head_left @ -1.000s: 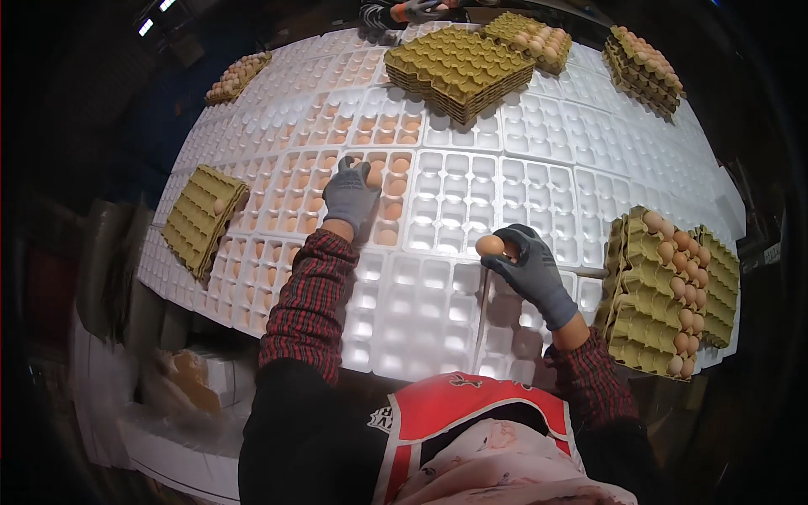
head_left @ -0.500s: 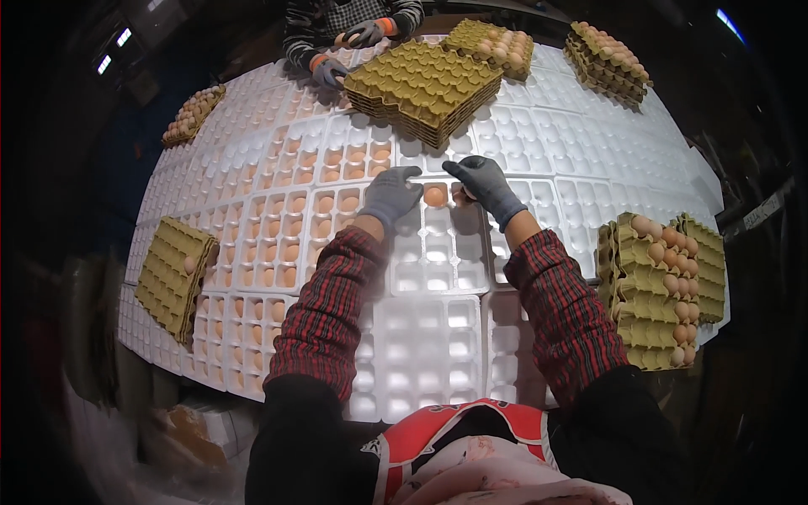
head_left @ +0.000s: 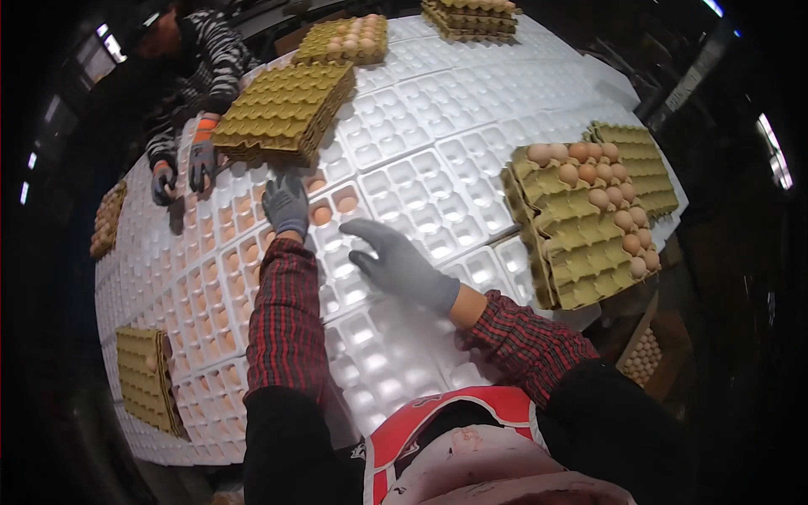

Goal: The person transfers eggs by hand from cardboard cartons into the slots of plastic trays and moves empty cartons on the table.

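Note:
Both my hands wear grey gloves over a white foam egg tray (head_left: 337, 273). Two brown eggs, a left one (head_left: 321, 215) and a right one (head_left: 347, 204), sit in cups at its far end. My left hand (head_left: 286, 206) reaches forward just left of them, its fingers stretched out beside another egg (head_left: 316, 183); no egg shows in its grasp. Nearer me, my right hand (head_left: 400, 261) hovers above the tray with thumb and forefinger apart and nothing between them. Beyond my left hand stands a stack of olive pulp trays (head_left: 282, 109).
More foam trays cover the table, egg-filled on the left (head_left: 202, 303). Pulp trays with eggs (head_left: 581, 219) stand at the right. Other stacks are at the far edge (head_left: 341, 40) and lower left (head_left: 147, 379). A co-worker's gloved hands (head_left: 202, 164) work at the far left.
The view has swung right, shifting the table leftward. My right hand has come away from the egg by its fingers and drawn back; that egg now rests in the tray.

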